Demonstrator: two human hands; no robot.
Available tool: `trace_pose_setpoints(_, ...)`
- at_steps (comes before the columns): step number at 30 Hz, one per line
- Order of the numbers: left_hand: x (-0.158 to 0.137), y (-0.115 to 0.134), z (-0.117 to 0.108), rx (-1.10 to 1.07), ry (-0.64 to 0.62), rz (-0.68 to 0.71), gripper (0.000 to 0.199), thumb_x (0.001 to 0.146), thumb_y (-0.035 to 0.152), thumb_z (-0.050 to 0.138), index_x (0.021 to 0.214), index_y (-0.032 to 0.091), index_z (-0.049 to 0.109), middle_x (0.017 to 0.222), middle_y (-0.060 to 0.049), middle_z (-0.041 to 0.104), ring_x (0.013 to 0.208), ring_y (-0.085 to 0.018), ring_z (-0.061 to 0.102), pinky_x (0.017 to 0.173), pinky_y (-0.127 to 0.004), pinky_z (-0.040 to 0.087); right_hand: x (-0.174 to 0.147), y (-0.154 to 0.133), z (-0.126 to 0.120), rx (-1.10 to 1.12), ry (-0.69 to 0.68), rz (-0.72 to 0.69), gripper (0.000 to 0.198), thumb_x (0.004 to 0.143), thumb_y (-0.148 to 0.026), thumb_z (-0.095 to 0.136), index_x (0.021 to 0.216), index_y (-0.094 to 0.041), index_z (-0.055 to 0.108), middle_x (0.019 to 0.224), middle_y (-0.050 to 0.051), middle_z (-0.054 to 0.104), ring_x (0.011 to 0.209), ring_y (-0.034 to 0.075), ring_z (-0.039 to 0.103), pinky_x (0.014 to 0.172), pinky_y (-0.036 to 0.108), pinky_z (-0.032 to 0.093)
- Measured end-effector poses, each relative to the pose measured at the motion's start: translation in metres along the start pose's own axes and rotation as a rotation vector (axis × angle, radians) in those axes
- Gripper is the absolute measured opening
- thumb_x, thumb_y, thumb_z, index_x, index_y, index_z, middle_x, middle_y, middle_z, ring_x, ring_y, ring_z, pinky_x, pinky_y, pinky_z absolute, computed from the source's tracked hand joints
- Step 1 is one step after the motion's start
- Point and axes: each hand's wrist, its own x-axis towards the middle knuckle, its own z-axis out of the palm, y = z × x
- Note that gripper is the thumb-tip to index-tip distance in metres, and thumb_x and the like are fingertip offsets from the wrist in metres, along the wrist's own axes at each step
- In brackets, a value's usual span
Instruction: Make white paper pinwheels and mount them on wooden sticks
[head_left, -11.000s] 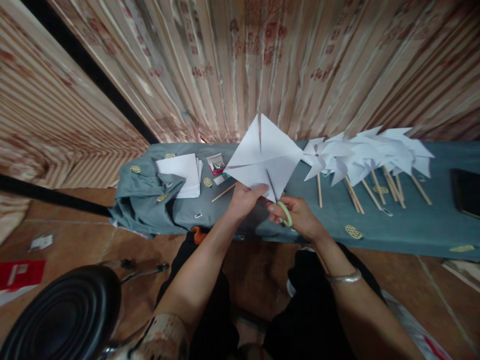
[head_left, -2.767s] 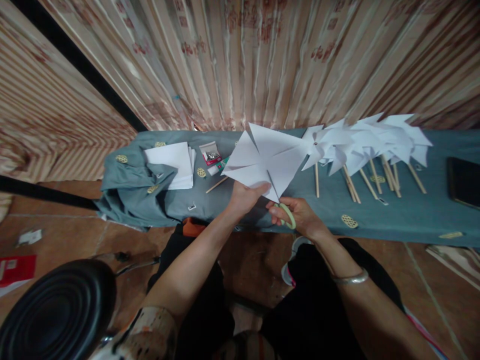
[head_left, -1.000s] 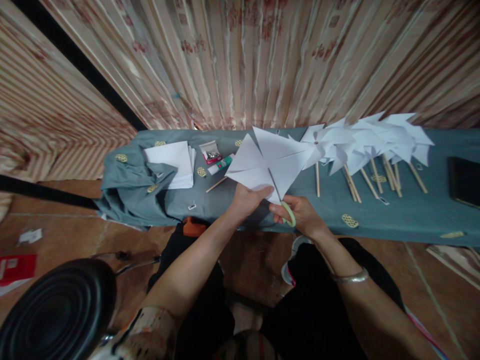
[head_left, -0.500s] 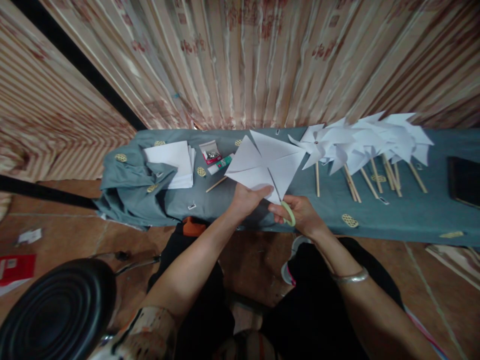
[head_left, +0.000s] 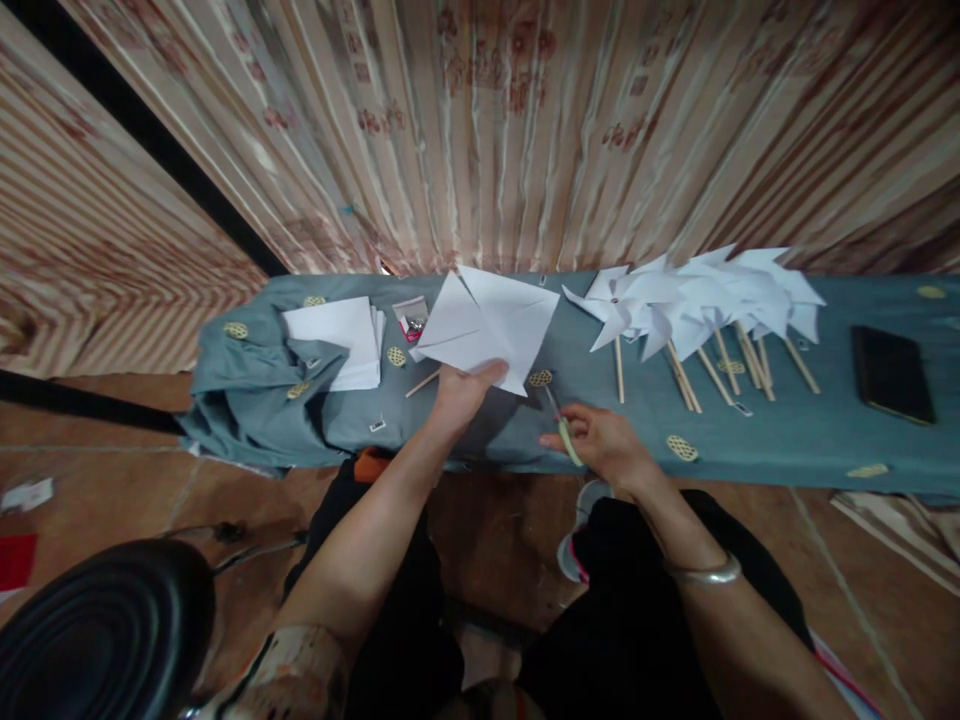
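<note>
Scissors (head_left: 568,440) pull clear of the paper (head_left: 491,325), cutting seemingly paused; left fingers (head_left: 491,371) pinch it, right fingers (head_left: 579,411) grip them

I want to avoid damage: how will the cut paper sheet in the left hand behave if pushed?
The paper sheet is probably light, as the left hand alone holds it near one edge. It seems slightly stiff, since it spreads fairly flat, but its slit corners could bend or tear.

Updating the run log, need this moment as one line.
left hand: holds slit paper sheet; right hand: holds scissors, apart from sheet; pinwheels: on cloth, sheet's right
</note>
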Motion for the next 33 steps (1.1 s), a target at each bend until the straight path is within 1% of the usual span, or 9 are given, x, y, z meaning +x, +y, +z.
trace_pose_setpoints(2,0.002,-0.003,-0.003,0.029,0.009,0.006,0.04,0.055,0.02,0.08,0.092,0.014,0.07,0.086,-0.006,0.074,0.08,-0.021,0.067,0.081,-0.035,0.054,0.001,0.005,-0.013,-0.268,0.118,0.079,0.039,0.076,-0.042,0.077,0.105,-0.018,0.071,0.081,0.008,0.079,0.085,0.029,0.075,0.07,0.032,0.052)
trace_pose_setpoints(4,0.0,-0.008,-0.004,0.057,-0.002,-0.025,0.037,0.054,0.02,0.08,0.089,0.014,0.069,0.087,-0.006,0.074,0.081,-0.021,0.068,0.082,-0.036,0.054,0.001,0.008,-0.027,-0.435,0.19,0.136,0.044,0.082,-0.041,0.073,0.118,-0.016,0.067,0.096,0.013,0.079,0.098,0.033,0.074,0.076,0.035,0.053)
trace_pose_setpoints(10,-0.008,-0.029,-0.002,0.095,-0.125,-0.188,0.035,0.053,0.012,0.08,0.087,0.012,0.07,0.091,-0.007,0.076,0.085,-0.022,0.07,0.086,-0.036,0.055,0.008,0.003,-0.042,-0.72,0.282,0.208,0.047,0.09,-0.041,0.063,0.124,-0.008,0.063,0.093,0.022,0.077,0.095,0.039,0.074,0.078,0.041,0.053)
trace_pose_setpoints(12,-0.007,-0.033,-0.002,0.162,-0.178,-0.212,0.026,0.056,0.01,0.079,0.081,0.012,0.07,0.085,-0.006,0.076,0.082,-0.021,0.07,0.083,-0.035,0.056,0.012,0.0,-0.041,-0.751,0.302,0.216,0.045,0.091,-0.04,0.06,0.122,-0.007,0.063,0.091,0.022,0.076,0.094,0.039,0.074,0.078,0.042,0.053)
trace_pose_setpoints(15,-0.004,-0.033,-0.002,0.213,-0.252,-0.261,0.015,0.062,0.012,0.077,0.075,0.012,0.07,0.075,-0.003,0.074,0.068,-0.019,0.068,0.067,-0.031,0.057,0.02,-0.004,-0.039,-0.769,0.3,0.217,0.042,0.091,-0.037,0.058,0.121,-0.008,0.063,0.092,0.023,0.076,0.094,0.038,0.074,0.077,0.041,0.053)
trace_pose_setpoints(20,-0.001,-0.022,-0.005,0.184,-0.285,-0.332,0.01,0.068,0.013,0.076,0.074,0.011,0.068,0.067,-0.002,0.071,0.053,-0.014,0.064,0.053,-0.025,0.056,0.026,-0.007,-0.037,-0.807,0.289,0.202,0.039,0.094,-0.035,0.053,0.12,-0.008,0.063,0.091,0.023,0.076,0.092,0.036,0.074,0.076,0.04,0.052)
trace_pose_setpoints(26,0.0,-0.004,-0.021,0.324,-0.315,-0.373,0.019,0.075,0.022,0.076,0.066,0.011,0.063,0.051,-0.002,0.066,0.045,-0.013,0.063,0.05,-0.022,0.053,0.024,-0.014,-0.033,-0.78,0.324,0.216,0.043,0.095,-0.033,0.055,0.125,-0.001,0.055,0.092,0.026,0.075,0.092,0.035,0.075,0.075,0.037,0.05)
trace_pose_setpoints(30,-0.001,0.003,-0.038,0.346,-0.27,-0.309,0.022,0.073,0.029,0.077,0.068,0.014,0.062,0.052,0.001,0.064,0.044,-0.012,0.062,0.045,-0.021,0.049,0.024,-0.011,-0.031,-0.806,0.316,0.2,0.039,0.096,-0.034,0.054,0.121,-0.004,0.058,0.09,0.024,0.075,0.091,0.035,0.074,0.073,0.036,0.049)
trace_pose_setpoints(33,-0.003,0.007,-0.055,0.433,-0.279,-0.273,0.033,0.078,0.043,0.071,0.061,0.016,0.062,0.048,0.001,0.06,0.04,-0.012,0.057,0.041,-0.021,0.042,0.024,-0.008,-0.03,-0.808,0.31,0.191,0.037,0.097,-0.035,0.053,0.119,-0.007,0.06,0.089,0.022,0.075,0.089,0.035,0.074,0.071,0.036,0.048)
